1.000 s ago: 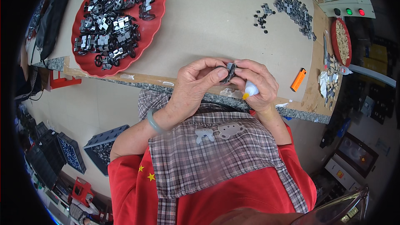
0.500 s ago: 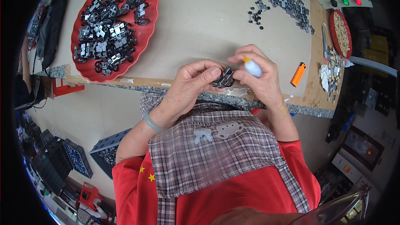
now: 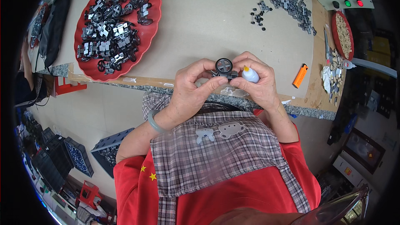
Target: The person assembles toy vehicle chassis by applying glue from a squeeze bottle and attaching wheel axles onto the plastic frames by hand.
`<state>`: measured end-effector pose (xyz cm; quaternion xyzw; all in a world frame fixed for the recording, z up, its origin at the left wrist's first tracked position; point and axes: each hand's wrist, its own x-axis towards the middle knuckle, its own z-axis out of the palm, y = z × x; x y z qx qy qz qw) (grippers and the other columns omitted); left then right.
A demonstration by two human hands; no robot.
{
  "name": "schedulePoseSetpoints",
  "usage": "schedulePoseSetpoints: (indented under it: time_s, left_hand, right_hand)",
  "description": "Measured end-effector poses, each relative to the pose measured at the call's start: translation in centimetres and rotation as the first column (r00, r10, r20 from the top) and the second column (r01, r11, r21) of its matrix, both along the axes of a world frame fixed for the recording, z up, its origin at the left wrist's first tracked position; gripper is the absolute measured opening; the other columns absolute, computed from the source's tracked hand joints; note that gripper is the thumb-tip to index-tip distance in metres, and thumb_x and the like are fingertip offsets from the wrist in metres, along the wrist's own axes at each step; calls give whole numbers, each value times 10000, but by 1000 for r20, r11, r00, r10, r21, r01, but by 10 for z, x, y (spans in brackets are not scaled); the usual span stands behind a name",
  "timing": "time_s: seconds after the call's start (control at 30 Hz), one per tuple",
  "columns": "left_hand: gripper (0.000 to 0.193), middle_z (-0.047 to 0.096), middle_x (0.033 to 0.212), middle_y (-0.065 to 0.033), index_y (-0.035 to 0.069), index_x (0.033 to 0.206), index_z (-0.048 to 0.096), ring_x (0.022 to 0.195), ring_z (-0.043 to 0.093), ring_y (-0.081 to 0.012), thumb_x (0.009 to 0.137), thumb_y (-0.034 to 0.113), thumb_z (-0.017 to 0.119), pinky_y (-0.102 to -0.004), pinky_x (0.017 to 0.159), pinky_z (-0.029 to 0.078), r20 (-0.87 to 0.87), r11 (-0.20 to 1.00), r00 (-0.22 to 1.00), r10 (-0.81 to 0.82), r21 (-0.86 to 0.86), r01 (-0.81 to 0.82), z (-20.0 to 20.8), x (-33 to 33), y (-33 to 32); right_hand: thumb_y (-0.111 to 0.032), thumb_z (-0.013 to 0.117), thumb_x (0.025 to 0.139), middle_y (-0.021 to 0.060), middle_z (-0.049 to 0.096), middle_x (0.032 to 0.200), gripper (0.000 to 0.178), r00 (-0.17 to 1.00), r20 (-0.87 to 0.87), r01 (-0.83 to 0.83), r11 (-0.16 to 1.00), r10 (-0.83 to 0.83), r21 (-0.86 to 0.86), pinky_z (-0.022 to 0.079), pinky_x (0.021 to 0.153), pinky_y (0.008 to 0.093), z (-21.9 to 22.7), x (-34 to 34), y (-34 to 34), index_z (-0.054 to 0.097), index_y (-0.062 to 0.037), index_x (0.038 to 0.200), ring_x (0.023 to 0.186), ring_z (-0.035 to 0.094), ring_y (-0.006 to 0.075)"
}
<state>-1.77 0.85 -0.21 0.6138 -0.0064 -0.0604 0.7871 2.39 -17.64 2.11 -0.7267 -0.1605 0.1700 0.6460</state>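
Observation:
Over the near edge of the table, my left hand (image 3: 191, 82) pinches a small black and grey toy chassis (image 3: 224, 67) between thumb and fingers. A spoked black wheel on the chassis faces up. My right hand (image 3: 263, 87) is wrapped around a small white squeeze bottle (image 3: 251, 75) with a yellow nozzle, while its thumb and fingertips also meet the right side of the chassis. To the left stands a scalloped red tray (image 3: 152, 29), heaped with similar black and silver wheeled pieces (image 3: 109, 33). The undersides of the chassis are hidden by my fingers.
Small grey parts (image 3: 291, 8) lie in a pile at the far right, with several black wheel-and-axle pieces (image 3: 259, 16) beside it. An orange lighter (image 3: 299, 76) lies right of my right hand. A red dish (image 3: 351, 43) of tan bits sits at the right edge.
The chassis has turned so its spoked wheel now faces up. My right hand has closed in, its fingers now touching the chassis, with the bottle still in its grip.

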Motion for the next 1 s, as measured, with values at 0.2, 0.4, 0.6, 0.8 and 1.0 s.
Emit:
schedulePoseSetpoints:
  time_s: [0.2,0.4,0.6,0.8,1.0]
  left_hand:
    - [191,666,844,-63,-2,955,630,756,643,-130,821,111,706,-259,689,526,66,986,998,4,167,-15,3,-1,0]
    - [233,665,888,-85,-11,1011,623,799,638,-142,814,85,704,-277,720,525,-16,994,998,66,88,-64,-4,-4,-7]
    - [251,652,921,-118,-11,1025,614,835,645,-192,795,43,700,-300,749,528,129,976,990,56,202,-81,1,-1,-5]
    - [241,652,907,-122,-15,1018,610,828,650,-211,799,46,691,-308,750,528,171,962,982,82,243,-122,-1,1,-3]
    - [247,655,900,-89,-22,1062,614,807,621,-137,836,67,661,-274,746,502,29,990,994,107,95,-109,-9,1,-4]
  right_hand:
    - [-146,780,732,63,597,899,238,952,306,69,988,-25,-136,467,659,267,-8,-12,3,613,-15,838,784,592,153]
    - [-84,727,783,65,592,909,167,968,223,136,989,-119,-64,452,613,244,-19,-14,6,606,-4,865,729,565,113]
    - [-82,689,834,30,580,955,125,957,-260,180,964,-126,197,424,590,188,-16,-14,6,607,1,878,723,519,52]
    - [-82,695,825,28,572,897,126,977,-37,212,973,-210,92,406,580,186,-22,-17,15,602,-6,861,713,518,58]
    - [-46,692,805,25,559,894,142,944,-210,273,960,-255,60,408,563,174,-13,-15,21,605,13,900,727,527,62]
